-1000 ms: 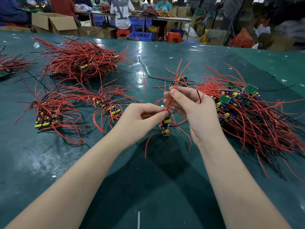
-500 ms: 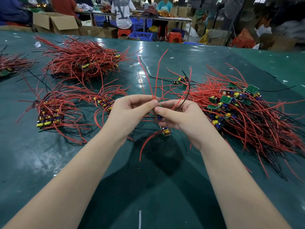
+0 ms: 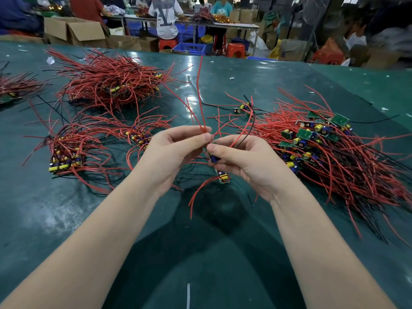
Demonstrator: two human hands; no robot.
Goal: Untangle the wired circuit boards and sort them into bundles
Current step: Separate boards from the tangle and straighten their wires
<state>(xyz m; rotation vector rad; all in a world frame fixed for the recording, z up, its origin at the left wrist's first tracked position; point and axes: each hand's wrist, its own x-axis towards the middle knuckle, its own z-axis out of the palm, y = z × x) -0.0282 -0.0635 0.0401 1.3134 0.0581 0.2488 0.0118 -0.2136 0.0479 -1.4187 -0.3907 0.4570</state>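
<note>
Over the middle of the green table [image 3: 200, 253], my left hand [image 3: 171, 157] pinches several red wires [image 3: 199, 97] that stand upward. My right hand [image 3: 247, 161] grips a small circuit board [image 3: 214, 159] with blue parts, and a red and a black wire arc out from behind its fingers. A second small board [image 3: 223, 176] hangs just below my hands with a red wire curling down. A big tangled heap of boards and red wires [image 3: 330, 152] lies to the right. Sorted bundles [image 3: 66, 155] [image 3: 139, 136] lie to the left.
A large red-wire pile [image 3: 111, 83] sits at the back left, and another pile [image 3: 13, 90] lies at the left edge. A loose board [image 3: 242, 107] with wires lies behind my hands. Beyond the table are cardboard boxes [image 3: 73, 32], stools, crates and people at other tables.
Both hands rose and came together. The red wires that my right hand held a second ago are now pinched by my left hand and stand up; the right hand now grips the board.
</note>
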